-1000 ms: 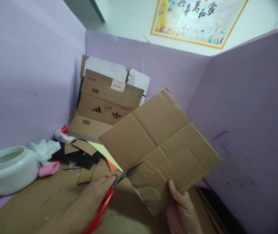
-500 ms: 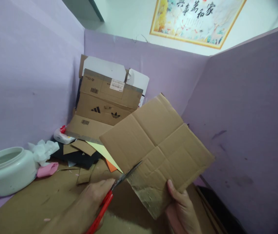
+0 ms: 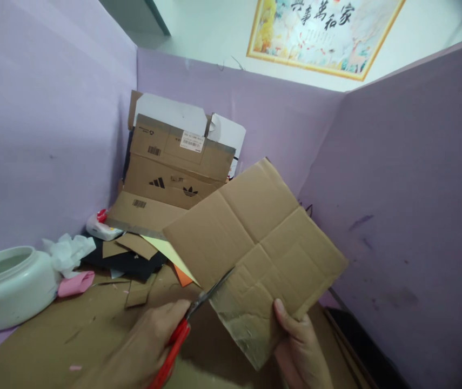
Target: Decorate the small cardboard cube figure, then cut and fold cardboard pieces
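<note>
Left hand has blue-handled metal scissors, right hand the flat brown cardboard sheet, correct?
Not quite: in the head view, the left hand holds red-handled metal scissors, not blue; the right hand does hold the flat brown cardboard sheet.

From my left hand point(image 3: 153, 329), I have room over the counter point(image 3: 96, 313) at nine o'clock, up to the pot point(image 3: 15, 292); scraps point(image 3: 138, 246) block eleven, my cardboard point(image 3: 275, 237) two.
</note>
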{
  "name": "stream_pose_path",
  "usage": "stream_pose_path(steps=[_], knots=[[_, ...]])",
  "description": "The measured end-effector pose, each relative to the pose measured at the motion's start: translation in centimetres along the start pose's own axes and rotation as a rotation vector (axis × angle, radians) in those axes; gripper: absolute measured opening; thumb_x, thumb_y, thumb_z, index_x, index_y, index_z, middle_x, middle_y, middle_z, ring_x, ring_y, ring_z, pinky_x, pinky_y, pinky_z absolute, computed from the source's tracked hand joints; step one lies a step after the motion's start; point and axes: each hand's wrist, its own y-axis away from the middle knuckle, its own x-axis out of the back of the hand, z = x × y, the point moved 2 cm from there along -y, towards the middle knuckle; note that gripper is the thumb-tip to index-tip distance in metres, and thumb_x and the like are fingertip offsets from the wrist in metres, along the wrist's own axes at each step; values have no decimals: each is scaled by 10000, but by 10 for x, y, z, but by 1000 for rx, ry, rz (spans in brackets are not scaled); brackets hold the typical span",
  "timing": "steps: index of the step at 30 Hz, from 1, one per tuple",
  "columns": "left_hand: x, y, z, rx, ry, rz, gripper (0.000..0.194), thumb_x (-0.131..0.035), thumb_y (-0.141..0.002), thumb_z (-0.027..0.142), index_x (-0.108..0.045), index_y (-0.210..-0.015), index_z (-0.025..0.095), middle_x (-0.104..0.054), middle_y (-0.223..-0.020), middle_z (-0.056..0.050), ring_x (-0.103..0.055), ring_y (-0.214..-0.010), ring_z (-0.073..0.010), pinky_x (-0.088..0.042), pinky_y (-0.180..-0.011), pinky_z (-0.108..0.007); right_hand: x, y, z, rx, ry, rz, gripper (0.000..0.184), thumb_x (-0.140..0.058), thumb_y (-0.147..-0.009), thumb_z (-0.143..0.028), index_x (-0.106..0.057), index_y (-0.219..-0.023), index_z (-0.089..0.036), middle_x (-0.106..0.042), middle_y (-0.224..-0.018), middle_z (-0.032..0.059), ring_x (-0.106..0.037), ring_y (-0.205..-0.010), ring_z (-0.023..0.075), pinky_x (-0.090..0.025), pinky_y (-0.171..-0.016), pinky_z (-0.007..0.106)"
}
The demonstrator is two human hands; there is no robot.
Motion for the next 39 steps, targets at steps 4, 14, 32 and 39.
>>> stream_pose_path(steps=[4,14,32,39], knots=[[3,-1,1,24,-197,-98,130,-320,-842,211,-436,-783,223,-557,-619,-7,-514,-540,-162,-296,-511,-288,-5,6,5,18,-23,-12,699,-772,-617,-263,-499,-1261,-242,-724,-947,66,-664,-904,281,-470,-891,449],[-9,11,-3,-78,-403,44,228,-281,-803,122,-471,-893,211,-585,-574,-20,-561,-495,-215,-283,-478,-328,-11,10,7,-7,-26,-10,682,-769,-606,-279,-529,-1241,-222,-725,-943,81,-658,-918,293,-458,-901,447],[-9,9,-8,14,-455,-211,293,-418,-547,122,-506,-818,190,-610,-631,-45,-565,-561,-220,-281,-501,-314,7,-4,-15,-45,-19,126,599,-799,-569,-306,-607,-1127,-204,-718,-976,77,-652,-934,298,-461,-917,462],[1,3,1,220,-201,-323,97,-401,-639,165,-470,-582,201,-619,-588,-30,-518,-515,-152,-248,-470,-276,7,-4,-4,-14,0,60,843,-811,-559,-267,-434,-1312,-235,-686,-1070,91,-637,-972,307,-472,-901,475]])
